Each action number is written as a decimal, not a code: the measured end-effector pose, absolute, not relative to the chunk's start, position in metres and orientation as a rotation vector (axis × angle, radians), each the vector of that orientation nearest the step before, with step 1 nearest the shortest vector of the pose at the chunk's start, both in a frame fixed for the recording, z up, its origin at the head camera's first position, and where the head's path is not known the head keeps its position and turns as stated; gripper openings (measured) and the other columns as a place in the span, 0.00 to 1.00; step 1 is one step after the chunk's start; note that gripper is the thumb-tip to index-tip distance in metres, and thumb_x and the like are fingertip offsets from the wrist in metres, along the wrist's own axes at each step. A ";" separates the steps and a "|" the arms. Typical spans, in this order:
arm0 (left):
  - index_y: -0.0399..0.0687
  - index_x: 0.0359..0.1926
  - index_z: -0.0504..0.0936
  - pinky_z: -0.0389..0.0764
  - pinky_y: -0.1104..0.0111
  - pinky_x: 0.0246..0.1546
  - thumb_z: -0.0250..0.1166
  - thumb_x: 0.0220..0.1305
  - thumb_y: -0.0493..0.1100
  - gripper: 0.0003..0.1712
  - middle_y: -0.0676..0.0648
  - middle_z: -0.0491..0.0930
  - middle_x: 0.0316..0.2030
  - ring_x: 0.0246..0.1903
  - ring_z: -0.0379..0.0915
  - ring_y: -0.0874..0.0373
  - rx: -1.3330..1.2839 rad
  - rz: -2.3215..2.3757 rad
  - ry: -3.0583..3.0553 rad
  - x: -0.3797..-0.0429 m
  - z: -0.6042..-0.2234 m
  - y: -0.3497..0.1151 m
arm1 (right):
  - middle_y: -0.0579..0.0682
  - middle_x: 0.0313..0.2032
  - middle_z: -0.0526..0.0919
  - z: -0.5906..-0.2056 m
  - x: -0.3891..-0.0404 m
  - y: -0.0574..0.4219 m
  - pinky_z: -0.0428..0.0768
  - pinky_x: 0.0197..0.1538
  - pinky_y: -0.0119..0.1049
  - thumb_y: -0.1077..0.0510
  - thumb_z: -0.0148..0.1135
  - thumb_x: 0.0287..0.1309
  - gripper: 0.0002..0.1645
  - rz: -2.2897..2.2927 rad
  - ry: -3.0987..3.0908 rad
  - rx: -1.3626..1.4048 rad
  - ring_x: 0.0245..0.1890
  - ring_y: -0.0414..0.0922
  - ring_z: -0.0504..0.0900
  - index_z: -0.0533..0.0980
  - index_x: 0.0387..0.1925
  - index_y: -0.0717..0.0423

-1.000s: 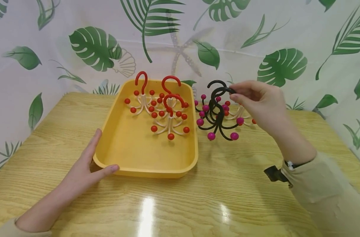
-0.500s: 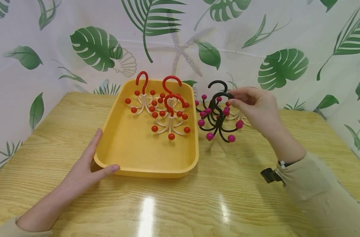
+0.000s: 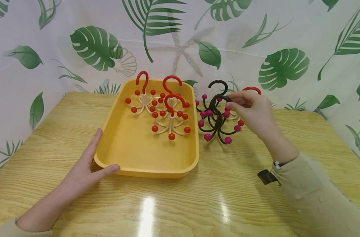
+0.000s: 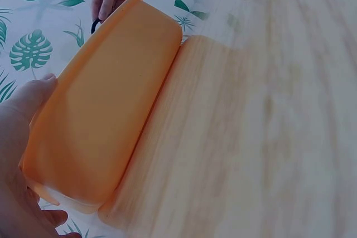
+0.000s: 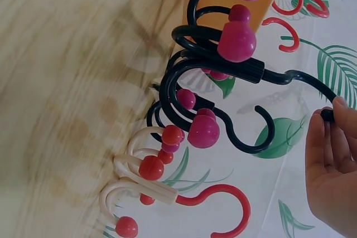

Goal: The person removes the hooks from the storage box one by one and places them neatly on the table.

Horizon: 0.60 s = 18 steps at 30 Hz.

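Observation:
My right hand [image 3: 251, 110] pinches the hook end of a black multi-arm hook hanger [image 3: 218, 123] tipped with magenta balls. It hangs beside the tray's right wall, apparently just above the table. Behind it is another black hook hanger [image 3: 218, 86], overlapped by the held one. A cream hanger with a red hook [image 3: 252, 88] stands farther right, partly hidden by the right hand; in the right wrist view its cream arms [image 5: 139, 182] show. At the near left corner of the yellow tray [image 3: 150, 172], my left hand [image 3: 82, 171] grips, thumb over the front rim, fingers along the left side.
Inside the tray, toward its back and right, stand several cream hangers with red hooks and red balls, one nearest the front [image 3: 170, 123]. The wooden table [image 3: 227, 187] reaches back to a leaf-patterned cloth [image 3: 180, 33].
My right hand has moved a little left and down with the black hanger. More of the red hook behind it shows now. The left hand and tray stay put.

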<state>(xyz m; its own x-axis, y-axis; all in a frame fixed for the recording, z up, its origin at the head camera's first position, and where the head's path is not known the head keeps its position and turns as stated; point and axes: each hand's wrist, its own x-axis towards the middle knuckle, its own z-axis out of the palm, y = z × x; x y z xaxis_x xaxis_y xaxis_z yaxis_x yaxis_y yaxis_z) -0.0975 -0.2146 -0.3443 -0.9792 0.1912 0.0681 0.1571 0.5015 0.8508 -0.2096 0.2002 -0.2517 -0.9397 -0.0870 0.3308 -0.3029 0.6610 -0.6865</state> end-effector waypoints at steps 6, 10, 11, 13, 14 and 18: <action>0.68 0.74 0.30 0.37 0.37 0.64 0.69 0.60 0.49 0.60 0.52 0.31 0.74 0.72 0.27 0.44 0.311 1.527 2.683 -0.097 -0.343 -0.214 | 0.54 0.37 0.85 -0.258 -0.215 0.198 0.76 0.31 0.22 0.57 0.67 0.58 0.16 1.134 -2.601 0.301 0.30 0.34 0.80 0.82 0.47 0.58; 0.66 0.74 0.30 0.37 0.37 0.64 0.69 0.60 0.49 0.60 0.52 0.31 0.74 0.72 0.27 0.45 0.312 1.535 2.677 -0.097 -0.343 -0.214 | 0.55 0.38 0.85 -0.262 -0.217 0.196 0.76 0.34 0.21 0.57 0.67 0.58 0.16 1.130 -2.598 0.288 0.31 0.34 0.80 0.81 0.47 0.59; 0.66 0.74 0.30 0.37 0.38 0.64 0.69 0.60 0.48 0.60 0.51 0.31 0.74 0.72 0.27 0.45 0.312 1.537 2.676 -0.097 -0.343 -0.214 | 0.55 0.38 0.85 -0.263 -0.218 0.195 0.76 0.34 0.21 0.57 0.67 0.58 0.16 1.133 -2.597 0.284 0.31 0.34 0.80 0.81 0.47 0.59; 0.65 0.74 0.30 0.37 0.38 0.64 0.69 0.60 0.48 0.60 0.51 0.31 0.74 0.72 0.27 0.45 0.312 1.538 2.675 -0.097 -0.343 -0.214 | 0.55 0.38 0.85 -0.264 -0.219 0.194 0.76 0.35 0.21 0.57 0.67 0.58 0.16 1.137 -2.595 0.279 0.31 0.35 0.80 0.81 0.47 0.58; 0.65 0.74 0.30 0.37 0.38 0.64 0.69 0.60 0.48 0.60 0.51 0.31 0.74 0.72 0.27 0.45 0.312 1.536 2.676 -0.097 -0.343 -0.214 | 0.55 0.38 0.85 -0.265 -0.219 0.194 0.76 0.35 0.21 0.57 0.67 0.58 0.16 1.136 -2.593 0.277 0.32 0.36 0.81 0.81 0.47 0.58; 0.65 0.74 0.30 0.37 0.38 0.64 0.69 0.60 0.49 0.60 0.50 0.31 0.74 0.72 0.27 0.44 0.314 1.532 2.678 -0.097 -0.343 -0.214 | 0.56 0.38 0.85 -0.266 -0.220 0.193 0.76 0.35 0.21 0.57 0.67 0.58 0.16 1.137 -2.580 0.289 0.33 0.42 0.82 0.81 0.47 0.59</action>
<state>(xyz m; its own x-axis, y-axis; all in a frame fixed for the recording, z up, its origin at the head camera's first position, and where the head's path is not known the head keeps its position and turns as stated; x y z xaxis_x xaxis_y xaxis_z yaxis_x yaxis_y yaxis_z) -0.0969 -0.2143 -0.3433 -0.9787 0.1946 0.0650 0.1547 0.4915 0.8570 -0.2202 0.1929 -0.2662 -0.9329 -0.0596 0.3552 -0.3024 0.6654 -0.6825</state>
